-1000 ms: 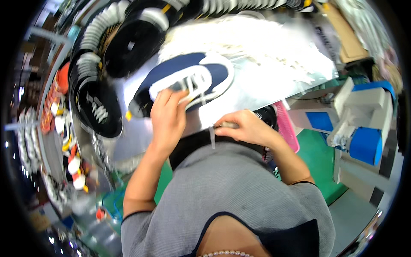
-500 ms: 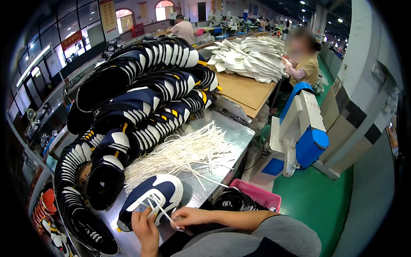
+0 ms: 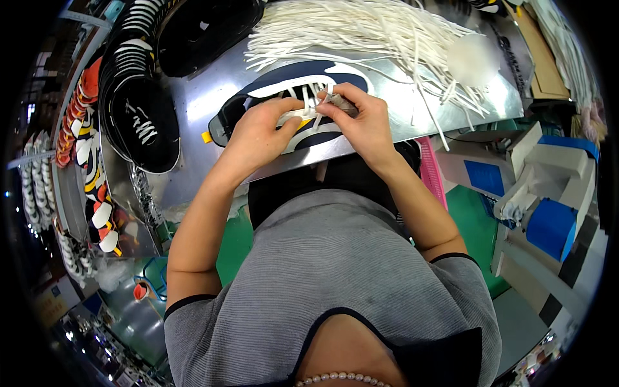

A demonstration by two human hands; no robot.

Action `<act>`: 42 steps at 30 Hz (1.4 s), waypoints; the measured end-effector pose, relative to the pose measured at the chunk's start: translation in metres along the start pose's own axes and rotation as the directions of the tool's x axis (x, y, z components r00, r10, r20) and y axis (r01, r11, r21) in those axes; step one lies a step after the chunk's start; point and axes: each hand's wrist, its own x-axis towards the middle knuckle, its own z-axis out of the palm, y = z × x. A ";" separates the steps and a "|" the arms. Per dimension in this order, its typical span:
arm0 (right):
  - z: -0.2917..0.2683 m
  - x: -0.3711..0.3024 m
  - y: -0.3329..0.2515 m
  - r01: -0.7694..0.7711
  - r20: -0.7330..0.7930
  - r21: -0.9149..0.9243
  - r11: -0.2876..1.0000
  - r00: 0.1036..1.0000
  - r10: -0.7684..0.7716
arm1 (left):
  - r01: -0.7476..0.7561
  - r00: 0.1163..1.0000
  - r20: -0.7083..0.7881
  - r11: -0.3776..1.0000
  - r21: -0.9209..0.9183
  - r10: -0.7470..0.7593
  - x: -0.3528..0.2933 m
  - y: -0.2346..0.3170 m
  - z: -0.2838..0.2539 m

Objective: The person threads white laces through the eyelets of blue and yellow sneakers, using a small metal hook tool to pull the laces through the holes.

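Both hands are in at the lacing, and it's fingertip work on a soft, floppy piece!

The navy-and-white shoe upper (image 3: 291, 73) lies on the metal table (image 3: 196, 103), right in front of the person, loose white laces (image 3: 348, 29) heaped just beyond. Here's the right hand (image 3: 364, 122), thumb and forefinger pinched on a white lace (image 3: 316, 121), a tan piece at those fingers too small to make out. And the left hand (image 3: 264, 129), curled over the near edge, finger and thumb at the lacing; whether they grip lace or upper, no telling. This upper should be light and bendy, likely to skid on smooth metal; best steadied by the eyelet edge, the limp lace taken close to its end.
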 end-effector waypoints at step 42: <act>-0.014 -0.021 -0.005 -0.090 0.163 -0.294 0.952 0.976 0.143 | -0.335 0.863 -0.286 0.895 0.294 0.417 -0.009 0.004 0.036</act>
